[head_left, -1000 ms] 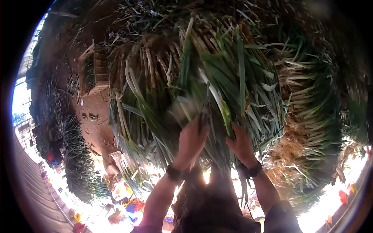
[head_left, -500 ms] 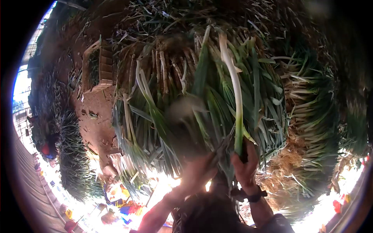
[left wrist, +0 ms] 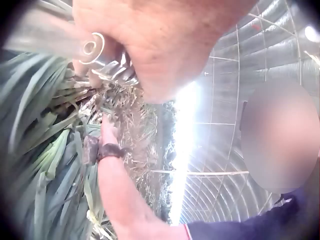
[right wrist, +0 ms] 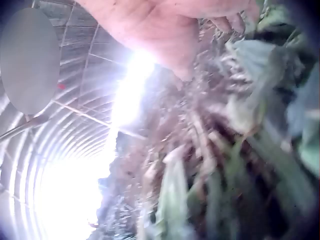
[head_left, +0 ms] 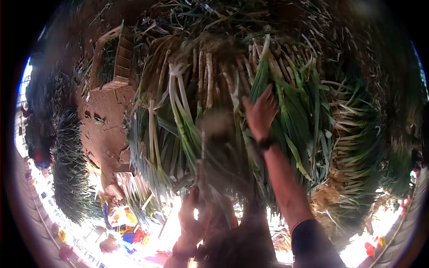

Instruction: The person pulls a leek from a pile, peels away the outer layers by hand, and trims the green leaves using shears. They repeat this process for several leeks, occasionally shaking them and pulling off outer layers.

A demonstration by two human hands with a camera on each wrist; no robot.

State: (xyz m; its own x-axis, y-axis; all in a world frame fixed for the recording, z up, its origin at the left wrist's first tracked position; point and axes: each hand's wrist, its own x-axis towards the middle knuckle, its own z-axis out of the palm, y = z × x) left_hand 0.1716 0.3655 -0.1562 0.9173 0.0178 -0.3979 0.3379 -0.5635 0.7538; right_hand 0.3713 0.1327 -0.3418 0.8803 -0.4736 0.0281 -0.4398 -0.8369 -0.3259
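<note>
Green onions (head_left: 210, 80) with pale stalks and long green leaves lie in a wide pile, roots toward the top of the head view. My right hand (head_left: 262, 114) reaches over the middle-right leaves, fingers extended and thumb apart, holding nothing visible; whether it touches them is unclear. Low at the centre-left, my left hand (head_left: 194, 219) grips a blurred long tool. In the left wrist view a shiny metal part of the tool (left wrist: 117, 67) shows beneath my left hand (left wrist: 165, 35). The right wrist view shows my right hand (right wrist: 165, 30) above blurred stalks (right wrist: 200, 140).
A slatted crate (head_left: 123, 60) stands on bare brown soil (head_left: 105, 123) at the left. Another row of onions (head_left: 357, 134) runs down the right side, and dark green leaves (head_left: 71, 169) line the far left. The curved greenhouse roof (left wrist: 220, 90) shows in the wrist views.
My right hand has let go of the thick white-stalked onion and moved up over the pile. My left hand has moved lower and left with the tool. The head view has shifted slightly.
</note>
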